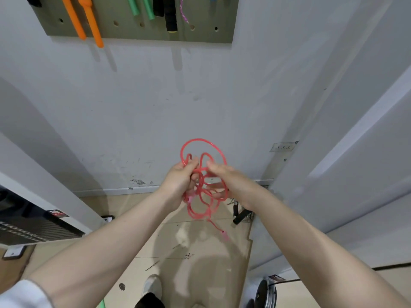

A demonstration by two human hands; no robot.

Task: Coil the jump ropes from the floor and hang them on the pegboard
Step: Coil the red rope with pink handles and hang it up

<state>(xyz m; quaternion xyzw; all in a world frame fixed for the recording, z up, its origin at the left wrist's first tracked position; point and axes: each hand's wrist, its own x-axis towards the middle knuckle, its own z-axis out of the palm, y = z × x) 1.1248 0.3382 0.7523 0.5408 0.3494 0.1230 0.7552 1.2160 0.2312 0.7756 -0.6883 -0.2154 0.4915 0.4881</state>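
A red jump rope (203, 143) is bunched in loose loops in front of me, below the pegboard (138, 33). My left hand (181, 181) grips the bundle at its left side, fingers curled round several strands. My right hand (224, 181) holds the right side of the loops, thumb on top and fingers under the strands. One loop arches above both hands. A loose end with a pink handle tip (224, 235) dangles below. On the pegboard hang orange handles (89, 23), green handles (142, 7) and a black handle (170, 16).
A grey wall stands ahead with a white door (333, 130) at the right. A black-handled rope (241, 215) lies on the tan floor by the door. A dark appliance (29, 221) sits at the left. My shoe (152, 287) shows below; a round black object (265, 294) is lower right.
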